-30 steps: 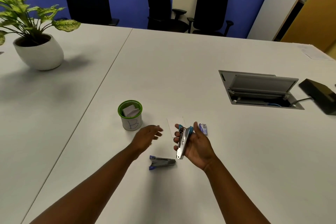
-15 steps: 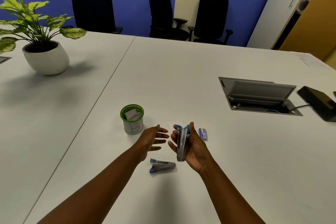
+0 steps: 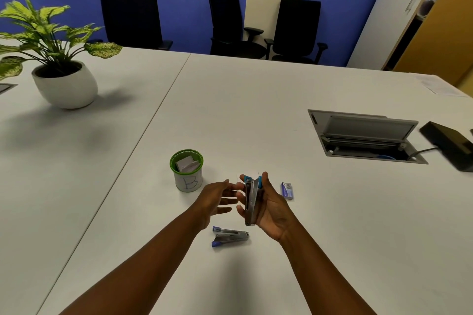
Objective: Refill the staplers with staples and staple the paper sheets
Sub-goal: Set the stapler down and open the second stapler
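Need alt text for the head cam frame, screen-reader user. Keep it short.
A person's right hand holds a metal stapler with blue trim upright above a white table, while the open left hand reaches toward it. On the table lie a second stapler, a small staple box and a green-rimmed cup holding folded paper.
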Motion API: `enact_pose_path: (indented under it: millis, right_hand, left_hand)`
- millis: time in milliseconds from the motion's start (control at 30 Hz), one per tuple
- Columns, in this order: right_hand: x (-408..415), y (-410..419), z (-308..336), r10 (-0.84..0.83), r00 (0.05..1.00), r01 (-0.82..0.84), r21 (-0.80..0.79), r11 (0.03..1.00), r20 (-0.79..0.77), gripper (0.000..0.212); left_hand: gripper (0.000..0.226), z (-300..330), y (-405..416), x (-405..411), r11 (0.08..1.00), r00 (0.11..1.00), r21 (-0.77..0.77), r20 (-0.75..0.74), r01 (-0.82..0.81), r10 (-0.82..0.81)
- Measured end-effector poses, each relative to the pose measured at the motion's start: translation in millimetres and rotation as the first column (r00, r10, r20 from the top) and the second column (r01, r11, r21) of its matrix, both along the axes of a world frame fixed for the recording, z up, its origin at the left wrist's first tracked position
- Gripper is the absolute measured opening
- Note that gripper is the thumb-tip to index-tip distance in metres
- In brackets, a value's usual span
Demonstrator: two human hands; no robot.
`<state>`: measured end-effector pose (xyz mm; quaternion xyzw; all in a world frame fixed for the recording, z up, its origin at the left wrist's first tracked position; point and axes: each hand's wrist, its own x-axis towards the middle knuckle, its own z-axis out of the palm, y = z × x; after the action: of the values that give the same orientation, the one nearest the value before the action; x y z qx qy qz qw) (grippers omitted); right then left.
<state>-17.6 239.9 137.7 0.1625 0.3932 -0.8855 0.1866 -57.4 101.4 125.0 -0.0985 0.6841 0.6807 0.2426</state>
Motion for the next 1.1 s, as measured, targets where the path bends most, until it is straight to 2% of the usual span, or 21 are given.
enact_pose_path:
  millis: [67,200,333,400,500,633,667,733,767,800,900,1033,1100]
  right_hand:
    - [-1,-1,0,0.029,1.0,-0.028,0.071,0.997,0.0,0.052]
    - [-5,-6,-1,-0.051,0.999,0.047,0.198,0.979,0.018,0.048]
    - [-8,-11,-2,-0.131,0.991,0.137,0.321,0.937,-0.04,0.037]
    - [-8,-12,-2,-0.164,0.982,0.19,0.45,0.873,-0.095,0.029]
    - [-10,-15,-2,-0.168,0.968,0.249,0.64,0.727,-0.186,0.027]
    - [-12,-18,-1,-0.073,0.94,0.328,0.826,0.458,-0.333,0.029]
    - [-11,-19,-1,-0.042,0.931,0.351,0.857,0.378,-0.363,0.029]
    - [-11,-20,-1,0.047,0.921,0.378,0.915,0.144,-0.388,0.031]
    - [-12,-21,-1,0.093,0.919,0.379,0.924,0.055,-0.383,0.032]
    - [-12,-21,-1,0.13,0.92,0.371,0.929,0.012,-0.369,0.034]
    - [-14,-23,-3,0.188,0.926,0.329,0.944,0.031,-0.328,0.039]
    - [-18,-29,-8,0.173,0.923,0.321,0.935,0.148,-0.344,0.036]
    - [-19,-31,-10,0.156,0.914,0.343,0.919,0.194,-0.374,0.034]
  left_hand:
    - [0.03,1,0,1,0.999,1.0,0.039,-0.013,0.002,-0.001]
    - [0.027,1,1,3,0.989,0.998,0.145,-0.061,-0.008,0.017]
    - [0.02,-4,4,7,0.99,0.989,0.141,-0.144,-0.014,0.034]
    - [0.021,-5,5,8,0.991,0.983,0.135,-0.18,-0.008,0.032]
    - [0.02,-7,8,10,0.994,0.973,0.106,-0.231,0.022,0.003]
    - [0.023,-13,11,13,0.993,0.969,0.115,-0.246,-0.003,0.032]
    - [0.023,-14,11,14,0.991,0.97,0.135,-0.24,-0.016,0.048]
    - [0.024,-15,11,15,0.987,0.966,0.156,-0.247,-0.041,0.079]
    - [0.025,-15,10,15,0.987,0.961,0.15,-0.264,-0.048,0.087]
    - [0.025,-15,11,15,0.989,0.954,0.137,-0.285,-0.051,0.088]
    - [0.027,-16,16,17,0.991,0.92,0.082,-0.372,-0.104,0.128]
    - [0.033,-18,24,18,0.965,0.853,0.086,-0.454,-0.248,0.259]
    - [0.034,-19,24,17,0.959,0.835,0.066,-0.479,-0.276,0.273]
